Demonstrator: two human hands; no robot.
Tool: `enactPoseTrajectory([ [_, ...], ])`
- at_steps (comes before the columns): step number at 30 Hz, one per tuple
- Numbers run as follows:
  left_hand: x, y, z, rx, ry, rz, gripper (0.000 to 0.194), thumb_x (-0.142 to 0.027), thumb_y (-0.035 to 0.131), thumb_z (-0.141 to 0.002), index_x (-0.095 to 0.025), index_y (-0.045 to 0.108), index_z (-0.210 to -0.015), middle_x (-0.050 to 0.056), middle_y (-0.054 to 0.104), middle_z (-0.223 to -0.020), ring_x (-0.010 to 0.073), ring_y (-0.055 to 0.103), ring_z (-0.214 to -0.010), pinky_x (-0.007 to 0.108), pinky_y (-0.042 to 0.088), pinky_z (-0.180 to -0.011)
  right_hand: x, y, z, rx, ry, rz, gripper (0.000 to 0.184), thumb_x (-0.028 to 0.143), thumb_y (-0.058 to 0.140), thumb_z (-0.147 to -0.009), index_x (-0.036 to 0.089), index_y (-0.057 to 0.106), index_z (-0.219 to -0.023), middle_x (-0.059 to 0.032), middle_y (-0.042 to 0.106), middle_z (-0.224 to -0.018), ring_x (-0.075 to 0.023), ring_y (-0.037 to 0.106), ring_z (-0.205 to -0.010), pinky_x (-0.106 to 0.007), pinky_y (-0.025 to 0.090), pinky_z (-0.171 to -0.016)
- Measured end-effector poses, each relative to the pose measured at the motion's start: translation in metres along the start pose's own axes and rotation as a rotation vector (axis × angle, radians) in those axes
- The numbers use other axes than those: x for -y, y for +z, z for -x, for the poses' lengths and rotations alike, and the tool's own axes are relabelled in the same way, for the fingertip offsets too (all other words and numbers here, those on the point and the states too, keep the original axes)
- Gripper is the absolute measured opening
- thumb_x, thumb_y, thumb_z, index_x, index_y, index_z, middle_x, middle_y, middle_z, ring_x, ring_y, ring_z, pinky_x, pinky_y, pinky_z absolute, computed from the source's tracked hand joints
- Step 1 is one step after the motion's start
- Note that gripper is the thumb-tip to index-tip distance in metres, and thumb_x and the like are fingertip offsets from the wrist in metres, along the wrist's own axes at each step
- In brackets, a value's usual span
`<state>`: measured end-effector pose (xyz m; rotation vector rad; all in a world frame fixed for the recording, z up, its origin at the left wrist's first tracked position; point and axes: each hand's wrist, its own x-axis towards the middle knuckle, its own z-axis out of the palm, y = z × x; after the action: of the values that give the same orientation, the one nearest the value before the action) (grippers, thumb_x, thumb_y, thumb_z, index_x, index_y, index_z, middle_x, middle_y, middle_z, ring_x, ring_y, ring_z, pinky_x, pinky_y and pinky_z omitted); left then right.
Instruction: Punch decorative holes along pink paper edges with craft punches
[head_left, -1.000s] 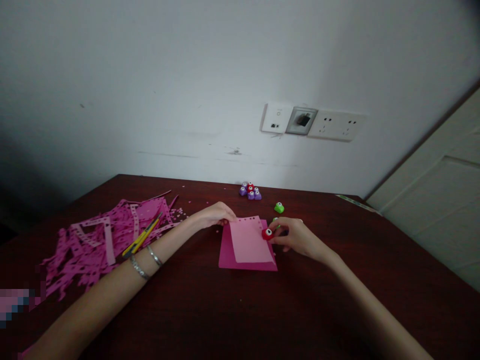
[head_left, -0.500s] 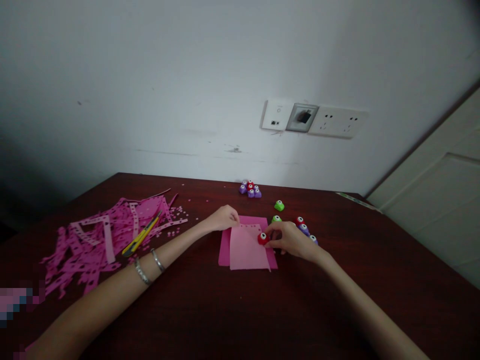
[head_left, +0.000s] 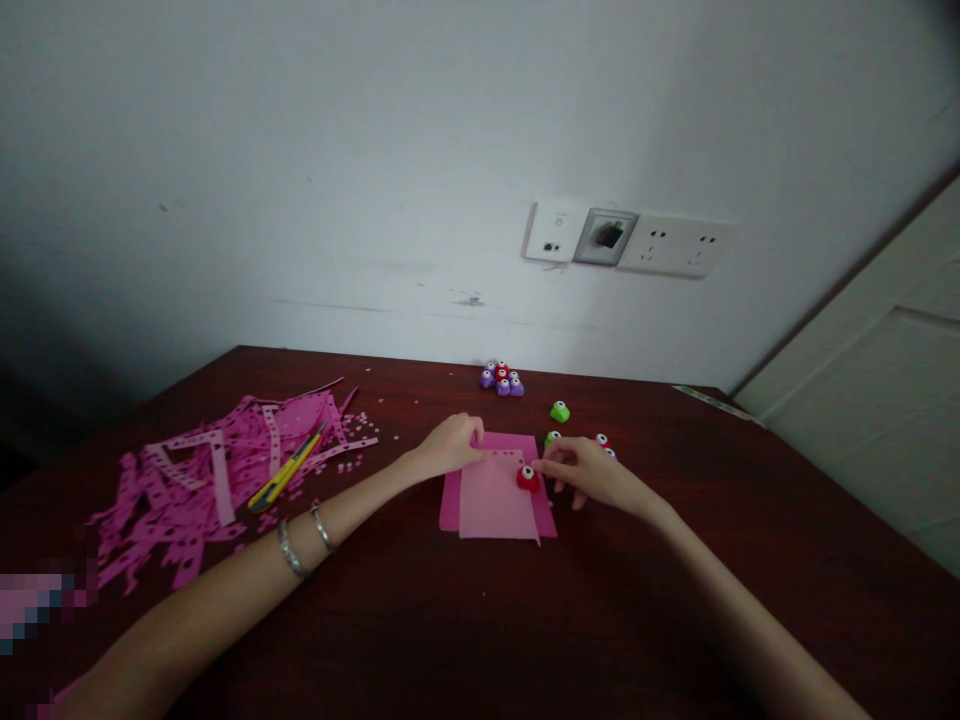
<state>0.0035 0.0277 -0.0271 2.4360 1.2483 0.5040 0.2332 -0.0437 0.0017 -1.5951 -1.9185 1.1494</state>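
A pale pink sheet of paper [head_left: 495, 510], with a row of small punched holes along its top edge, lies over a darker pink sheet [head_left: 450, 510]. My left hand [head_left: 452, 445] is closed at the pale sheet's upper left corner, pinching it. At the pale sheet's right edge sits a small red craft punch [head_left: 527, 479] with a white, dark-centred button. My right hand [head_left: 589, 473] is just right of this punch, fingers apart; the index fingertip is very near or touching it. Behind that hand, a green punch [head_left: 553, 438] and another red punch [head_left: 602, 440] are partly hidden.
Pink punched paper strips [head_left: 180, 500] and small confetti pile up at the left, with a yellow utility knife [head_left: 287, 470] on them. Several purple and red punches [head_left: 502, 380] cluster near the wall [head_left: 375, 200]. One green punch [head_left: 559, 411] stands apart. Wall sockets [head_left: 675, 245] are above.
My right hand has loosened from the red punch and its fingers have spread, moving slightly right. My left hand has shifted a little right along the paper's corner.
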Motion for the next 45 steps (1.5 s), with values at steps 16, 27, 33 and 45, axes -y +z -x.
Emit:
enactPoseTrajectory([
  [16,-0.015,0.006,0.007,0.095,0.073,0.115,0.022,-0.02,0.045,-0.076,-0.014,0.056,-0.057,0.001,0.057,-0.058,0.0102,0.048,-0.053,0.023,0.032,-0.053,0.004,0.018,-0.004,0.108,0.252,0.086,0.053,0.06,0.035,-0.083,0.015,0.048,-0.059,-0.0004,0.051,-0.04,-0.0069,0.044,-0.028,-0.016,0.033,-0.027],
  [27,-0.016,0.004,0.006,0.082,0.043,0.14,0.026,-0.016,0.044,-0.07,-0.015,0.043,-0.044,-0.004,0.035,-0.045,0.007,0.034,-0.044,0.024,0.023,-0.047,0.007,0.016,-0.005,0.151,0.213,0.119,0.053,0.059,0.038,-0.082,0.014,0.053,-0.059,0.0014,0.047,-0.038,-0.006,0.038,-0.028,-0.017,0.028,-0.027],
  [33,-0.026,-0.001,0.007,0.103,-0.016,0.216,0.03,-0.025,0.047,-0.074,-0.014,0.048,-0.046,-0.003,0.041,-0.043,0.0069,0.035,-0.043,0.023,0.024,-0.046,0.009,0.013,-0.006,0.18,0.206,0.119,0.06,0.062,0.037,-0.081,0.014,0.05,-0.047,0.0009,0.045,-0.036,-0.0041,0.033,-0.026,-0.017,0.024,-0.027],
  [45,-0.052,-0.019,-0.022,0.737,-0.235,0.531,0.044,-0.058,0.066,-0.059,-0.013,0.066,-0.062,0.007,0.06,-0.056,0.0066,0.033,-0.041,0.023,0.021,-0.042,0.011,0.008,-0.014,0.26,0.278,0.163,0.061,0.065,0.037,-0.08,0.013,0.052,-0.05,0.0003,0.047,-0.038,-0.0041,0.034,-0.028,-0.017,0.024,-0.028],
])
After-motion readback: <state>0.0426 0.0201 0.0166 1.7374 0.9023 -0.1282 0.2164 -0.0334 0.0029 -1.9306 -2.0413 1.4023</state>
